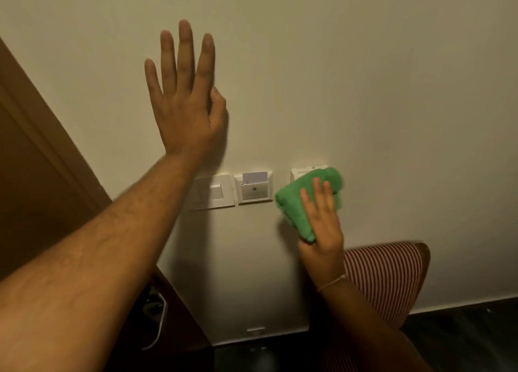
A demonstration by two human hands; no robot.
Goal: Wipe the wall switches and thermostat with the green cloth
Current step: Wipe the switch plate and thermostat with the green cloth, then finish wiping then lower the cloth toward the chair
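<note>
My right hand (322,225) presses a folded green cloth (300,200) flat against the cream wall, and the cloth covers most of the white thermostat (304,171), of which only the top edge shows. Left of it sits a white key-card holder (254,188) with a card in its slot. Further left is a white light switch plate (215,193), partly hidden by my left forearm. My left hand (182,105) rests flat on the wall above the switches, fingers spread, holding nothing.
A brown wooden door (33,161) fills the left side. A red-and-white striped chair back (384,279) stands below right of the thermostat. A low white wall outlet (255,330) sits near the dark floor.
</note>
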